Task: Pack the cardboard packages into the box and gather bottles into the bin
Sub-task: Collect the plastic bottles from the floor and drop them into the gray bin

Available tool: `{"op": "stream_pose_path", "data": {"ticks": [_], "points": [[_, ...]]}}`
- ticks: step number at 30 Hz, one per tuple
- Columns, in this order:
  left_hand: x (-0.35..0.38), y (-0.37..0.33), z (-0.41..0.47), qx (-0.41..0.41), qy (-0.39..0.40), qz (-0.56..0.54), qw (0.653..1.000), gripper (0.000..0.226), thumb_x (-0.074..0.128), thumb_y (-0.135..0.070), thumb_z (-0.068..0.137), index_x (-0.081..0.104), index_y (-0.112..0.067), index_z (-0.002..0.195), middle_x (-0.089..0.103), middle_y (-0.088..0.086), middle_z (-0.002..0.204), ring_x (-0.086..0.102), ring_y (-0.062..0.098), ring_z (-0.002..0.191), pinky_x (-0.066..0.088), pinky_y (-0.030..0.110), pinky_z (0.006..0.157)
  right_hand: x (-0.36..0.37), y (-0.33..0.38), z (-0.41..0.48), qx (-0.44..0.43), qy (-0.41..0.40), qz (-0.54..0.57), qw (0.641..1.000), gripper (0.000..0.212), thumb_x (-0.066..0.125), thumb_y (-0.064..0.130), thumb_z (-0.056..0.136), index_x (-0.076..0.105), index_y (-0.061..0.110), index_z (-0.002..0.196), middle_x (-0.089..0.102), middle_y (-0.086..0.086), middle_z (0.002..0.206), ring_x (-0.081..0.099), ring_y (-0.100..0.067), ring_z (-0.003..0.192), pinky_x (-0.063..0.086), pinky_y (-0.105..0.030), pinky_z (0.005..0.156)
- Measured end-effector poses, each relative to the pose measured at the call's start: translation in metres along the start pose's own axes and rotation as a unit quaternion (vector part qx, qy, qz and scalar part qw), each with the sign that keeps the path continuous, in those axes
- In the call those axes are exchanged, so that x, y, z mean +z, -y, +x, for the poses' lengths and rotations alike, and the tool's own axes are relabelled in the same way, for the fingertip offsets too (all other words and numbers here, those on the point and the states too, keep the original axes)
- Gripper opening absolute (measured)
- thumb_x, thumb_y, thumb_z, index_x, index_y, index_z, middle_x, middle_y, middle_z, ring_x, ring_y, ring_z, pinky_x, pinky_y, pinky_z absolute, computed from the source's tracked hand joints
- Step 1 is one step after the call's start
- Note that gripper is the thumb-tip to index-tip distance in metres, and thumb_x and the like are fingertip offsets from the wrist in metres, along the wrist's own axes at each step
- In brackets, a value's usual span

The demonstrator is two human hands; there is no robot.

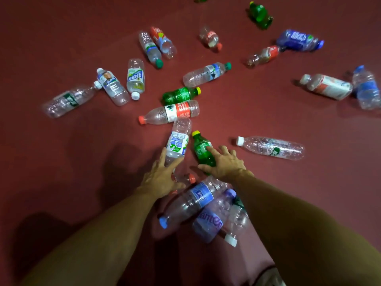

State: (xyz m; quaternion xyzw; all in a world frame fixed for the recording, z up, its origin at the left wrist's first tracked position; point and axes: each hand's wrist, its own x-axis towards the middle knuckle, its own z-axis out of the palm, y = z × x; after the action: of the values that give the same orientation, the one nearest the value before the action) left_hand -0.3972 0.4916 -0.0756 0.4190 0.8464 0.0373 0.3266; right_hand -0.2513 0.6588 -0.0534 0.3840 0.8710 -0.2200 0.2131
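Note:
Several empty plastic bottles lie scattered on a dark red floor (82,151). My left hand (160,178) wraps the neck end of a clear bottle with a green-and-white label (177,141), index finger on one side and thumb on the other. My right hand (224,164) lies over a small green bottle with a yellow cap (201,148); its fingers are spread and the bottle runs between thumb and index finger. Both bottles still touch the floor. No bin, box or cardboard package is in view.
Below my forearms lies a small heap: a blue-labelled clear bottle (198,196), a purple one (210,221) and a red-capped one (185,178). A red-labelled bottle (177,112) and another green one (179,94) lie just beyond my hands. More bottles spread towards the far edge.

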Motion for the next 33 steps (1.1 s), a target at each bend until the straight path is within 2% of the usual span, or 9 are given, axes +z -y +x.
{"op": "stream_pose_path", "data": {"ticks": [5, 9, 15, 20, 24, 28, 33], "points": [[0.011, -0.001, -0.002, -0.013, -0.018, -0.043, 0.999, 0.090, 0.075, -0.055, 0.078, 0.019, -0.059, 0.149, -0.029, -0.009, 0.161, 0.034, 0.027, 0.145, 0.040, 0.047, 0.109, 0.015, 0.001, -0.004, -0.014, -0.011, -0.023, 1.000, 0.070, 0.047, 0.055, 0.099, 0.005, 0.049, 0.155, 0.016, -0.003, 0.160, 0.026, -0.033, 0.139, 0.038, -0.057, 0.106], [0.013, -0.005, 0.004, -0.013, -0.018, -0.031, 0.999, 0.088, 0.072, -0.060, 0.078, 0.017, -0.060, 0.148, -0.031, -0.010, 0.161, 0.041, 0.029, 0.140, 0.041, 0.046, 0.107, 0.018, 0.003, -0.003, 0.002, -0.019, -0.025, 0.999, 0.066, 0.045, 0.045, 0.103, 0.006, 0.048, 0.156, 0.006, -0.007, 0.163, 0.020, -0.038, 0.143, 0.032, -0.062, 0.109], [-0.004, -0.007, 0.010, 0.007, -0.022, 0.035, 0.999, 0.087, 0.065, -0.063, 0.083, 0.013, -0.055, 0.152, -0.019, -0.004, 0.165, 0.031, 0.030, 0.144, 0.037, 0.050, 0.109, 0.013, -0.005, -0.005, 0.015, -0.012, -0.020, 1.000, 0.074, 0.052, 0.052, 0.098, 0.007, 0.045, 0.156, 0.000, -0.009, 0.165, 0.016, -0.039, 0.146, 0.032, -0.062, 0.109], [-0.005, -0.001, 0.007, 0.006, -0.014, 0.032, 0.999, 0.098, 0.066, -0.069, 0.079, 0.003, -0.054, 0.153, -0.023, -0.002, 0.164, 0.019, 0.030, 0.150, 0.032, 0.052, 0.112, 0.020, -0.006, -0.009, 0.001, -0.005, 0.002, 1.000, 0.078, 0.052, 0.056, 0.097, 0.001, 0.048, 0.155, 0.004, -0.007, 0.164, 0.020, -0.035, 0.144, 0.034, -0.059, 0.109], [-0.002, -0.002, 0.001, 0.026, -0.009, 0.040, 0.999, 0.106, 0.071, -0.065, 0.076, 0.001, -0.052, 0.153, -0.023, 0.000, 0.164, 0.017, 0.029, 0.150, 0.030, 0.050, 0.114, 0.022, -0.002, -0.009, -0.006, -0.009, 0.001, 1.000, 0.076, 0.050, 0.060, 0.096, 0.003, 0.049, 0.155, 0.001, -0.007, 0.164, 0.017, -0.034, 0.145, 0.035, -0.058, 0.110], [-0.002, -0.005, -0.002, 0.047, 0.002, 0.055, 0.997, 0.106, 0.068, -0.072, 0.074, 0.002, -0.051, 0.154, -0.024, 0.002, 0.164, 0.009, 0.028, 0.152, 0.020, 0.058, 0.117, 0.023, -0.004, -0.011, -0.018, 0.008, 0.018, 1.000, 0.085, 0.054, 0.068, 0.089, 0.003, 0.050, 0.155, -0.005, -0.005, 0.165, 0.012, -0.034, 0.147, 0.032, -0.059, 0.112], [0.008, -0.015, -0.007, 0.080, 0.031, 0.099, 0.991, 0.116, 0.065, -0.082, 0.066, 0.001, -0.045, 0.156, -0.038, 0.006, 0.158, 0.001, 0.032, 0.152, 0.002, 0.067, 0.116, 0.024, -0.020, -0.018, -0.028, 0.032, 0.021, 0.999, 0.097, 0.062, 0.071, 0.082, 0.002, 0.050, 0.155, -0.010, -0.003, 0.166, 0.004, -0.033, 0.151, 0.028, -0.062, 0.113]]}}
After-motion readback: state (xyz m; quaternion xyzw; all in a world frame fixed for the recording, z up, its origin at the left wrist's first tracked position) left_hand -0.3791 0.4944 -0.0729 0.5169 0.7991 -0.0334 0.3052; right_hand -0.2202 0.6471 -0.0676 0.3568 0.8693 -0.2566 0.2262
